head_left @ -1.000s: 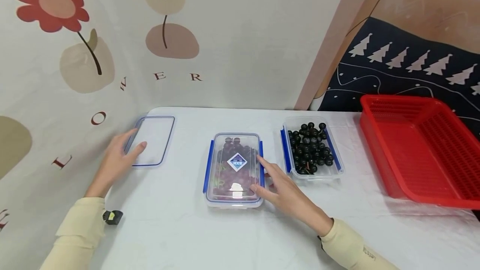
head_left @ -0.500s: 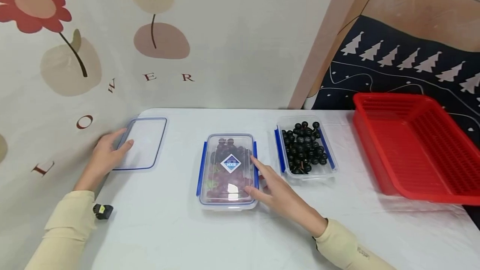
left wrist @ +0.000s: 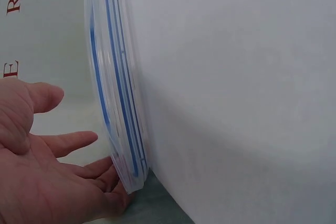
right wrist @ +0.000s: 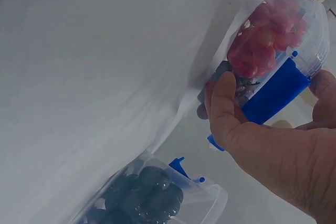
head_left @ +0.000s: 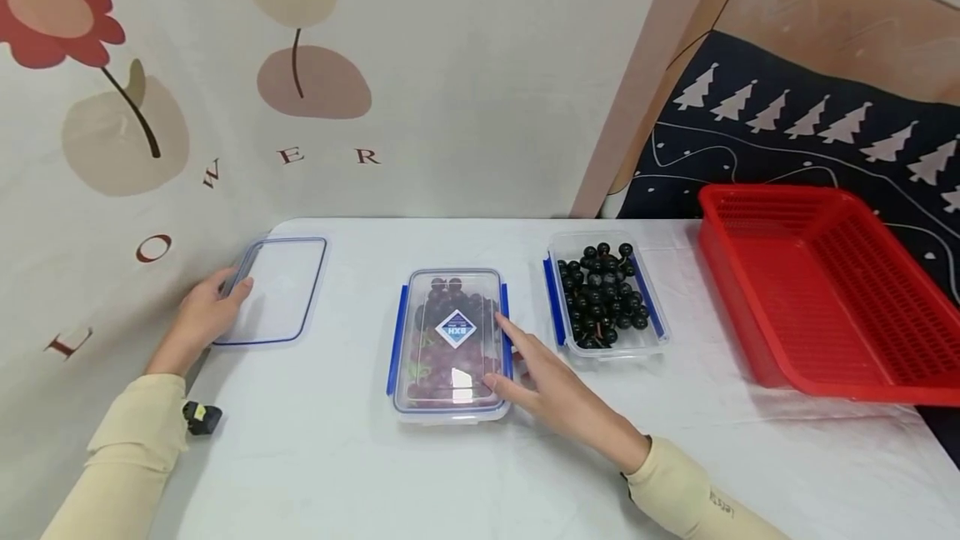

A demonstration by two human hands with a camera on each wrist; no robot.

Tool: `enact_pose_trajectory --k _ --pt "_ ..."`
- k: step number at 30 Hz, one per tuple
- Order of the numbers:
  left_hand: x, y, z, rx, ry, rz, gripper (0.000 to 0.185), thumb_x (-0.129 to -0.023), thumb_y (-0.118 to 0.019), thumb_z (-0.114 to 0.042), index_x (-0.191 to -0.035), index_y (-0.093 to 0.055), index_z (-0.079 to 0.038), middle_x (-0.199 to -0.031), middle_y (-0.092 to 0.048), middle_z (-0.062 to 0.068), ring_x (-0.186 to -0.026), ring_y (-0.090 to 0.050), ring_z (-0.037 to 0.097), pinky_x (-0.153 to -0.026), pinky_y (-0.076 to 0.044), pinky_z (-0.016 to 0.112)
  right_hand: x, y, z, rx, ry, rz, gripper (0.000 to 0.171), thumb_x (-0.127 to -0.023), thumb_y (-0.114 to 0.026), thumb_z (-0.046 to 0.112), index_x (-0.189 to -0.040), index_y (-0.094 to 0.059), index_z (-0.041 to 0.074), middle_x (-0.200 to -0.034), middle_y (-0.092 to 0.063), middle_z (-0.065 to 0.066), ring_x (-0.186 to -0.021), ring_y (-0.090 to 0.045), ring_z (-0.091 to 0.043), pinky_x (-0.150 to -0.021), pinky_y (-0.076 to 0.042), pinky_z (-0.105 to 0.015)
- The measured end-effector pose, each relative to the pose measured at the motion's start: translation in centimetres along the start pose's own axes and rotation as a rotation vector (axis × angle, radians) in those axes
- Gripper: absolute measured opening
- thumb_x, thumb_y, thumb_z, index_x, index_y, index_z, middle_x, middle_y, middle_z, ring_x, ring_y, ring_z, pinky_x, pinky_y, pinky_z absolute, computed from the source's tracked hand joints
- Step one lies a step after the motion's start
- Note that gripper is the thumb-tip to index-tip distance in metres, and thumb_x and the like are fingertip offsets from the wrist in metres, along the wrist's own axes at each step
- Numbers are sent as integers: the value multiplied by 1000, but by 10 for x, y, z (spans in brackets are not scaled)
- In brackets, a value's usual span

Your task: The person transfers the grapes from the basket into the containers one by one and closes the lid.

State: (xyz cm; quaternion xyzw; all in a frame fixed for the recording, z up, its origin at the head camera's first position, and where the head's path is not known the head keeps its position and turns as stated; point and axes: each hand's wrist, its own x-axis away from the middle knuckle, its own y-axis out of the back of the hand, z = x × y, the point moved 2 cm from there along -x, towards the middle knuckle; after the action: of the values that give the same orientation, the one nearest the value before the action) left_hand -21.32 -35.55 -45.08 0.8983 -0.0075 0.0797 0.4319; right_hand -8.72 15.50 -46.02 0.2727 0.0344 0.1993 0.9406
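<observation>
A clear lidded box (head_left: 448, 346) with blue side clips holds red and dark grapes at the middle of the white table (head_left: 360, 473). My right hand (head_left: 542, 375) rests against its right side, with the index finger along the lid's edge and the thumb (right wrist: 220, 103) beside the blue clip (right wrist: 275, 90). A loose clear lid (head_left: 273, 290) with a blue rim lies at the table's left. My left hand (head_left: 201, 315) touches its left edge with relaxed fingers; the fingertips (left wrist: 107, 179) sit at the lid's (left wrist: 118, 103) corner.
An open clear box of dark grapes (head_left: 603, 294) stands right of the lidded box, also low in the right wrist view (right wrist: 136, 198). A red slotted basket (head_left: 825, 290) fills the table's right end. A flower-print cloth wall (head_left: 225, 107) stands behind and to the left.
My left hand has slid from the top of the loose lid back to its left edge. The right hand stays at the lidded box. The head view has shifted slightly.
</observation>
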Motion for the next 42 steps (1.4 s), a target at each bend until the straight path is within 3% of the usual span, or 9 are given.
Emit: enact_pose_trajectory --k 7,18,21,25,27,31,35,38,42 --pt "-4 0 6 -13 5 37 77 -119 -32 -41 -160 -16 22 -160 -18 52 -147 -20 71 -116 -23 80 0 -1 -2 7 6 -1 89 -108 -69 46 -177 -17 27 -162 -48 -11 -113 -60 -18 -97 -55 -45" --pt "2 2 12 -77 -101 -64 51 -112 -45 -8 -151 -39 25 -143 -43 53 -131 -46 67 -104 -41 77 2 -2 0 -2 -3 1 88 -109 -67 48 -177 -16 28 -163 -47 -10 -116 -60 -16 -99 -55 -44" --pt "9 6 11 -73 -129 -87 48 -110 -48 -2 -151 -42 23 -133 -52 48 -116 -55 58 -89 -56 56 3 -2 1 -1 -5 5 88 -109 -67 48 -177 -16 28 -161 -49 -9 -115 -60 -16 -98 -56 -43" --pt "19 12 9 6 -121 -64 51 -113 -50 -8 -156 -40 19 -130 -53 40 -108 -53 45 -70 -47 19 2 -2 1 -5 -3 8 88 -109 -68 46 -177 -17 26 -149 -55 -8 -112 -61 -15 -96 -56 -42" --pt "24 14 9 47 -105 -35 54 -116 -50 -13 -159 -37 17 -137 -51 42 -114 -51 46 -69 -43 11 2 -2 1 -7 -3 8 88 -109 -68 45 -177 -17 25 -143 -57 -7 -110 -61 -15 -95 -56 -42" --pt "29 17 10 142 -89 18 64 -117 -53 -23 -164 -30 14 -147 -46 42 -122 -55 32 -74 -44 8 3 -2 1 -12 -2 10 88 -109 -68 45 -177 -17 24 -146 -56 -8 -113 -61 -15 -97 -56 -43" --pt "33 18 14 291 -89 26 64 -114 -62 -22 -164 -36 10 -124 -66 12 -88 -57 6 -67 -48 16 2 -1 2 -18 0 14 88 -109 -68 46 -177 -16 25 -152 -54 -9 -115 -61 -16 -99 -56 -45" --pt "37 17 15 409 -98 32 47 -112 -67 -17 -156 -55 -8 -104 -68 -7 -76 -56 6 -62 -48 21 2 -1 2 -22 3 11 88 -109 -68 46 -177 -16 25 -157 -52 -9 -117 -61 -17 -100 -55 -46" --pt "45 15 14 484 -104 47 34 -111 -68 -15 -139 -64 -33 -103 -68 -9 -80 -61 6 -65 -51 21 2 -1 2 -20 13 14 88 -109 -69 45 -177 -17 24 -157 -52 -10 -119 -61 -18 -101 -55 -46"
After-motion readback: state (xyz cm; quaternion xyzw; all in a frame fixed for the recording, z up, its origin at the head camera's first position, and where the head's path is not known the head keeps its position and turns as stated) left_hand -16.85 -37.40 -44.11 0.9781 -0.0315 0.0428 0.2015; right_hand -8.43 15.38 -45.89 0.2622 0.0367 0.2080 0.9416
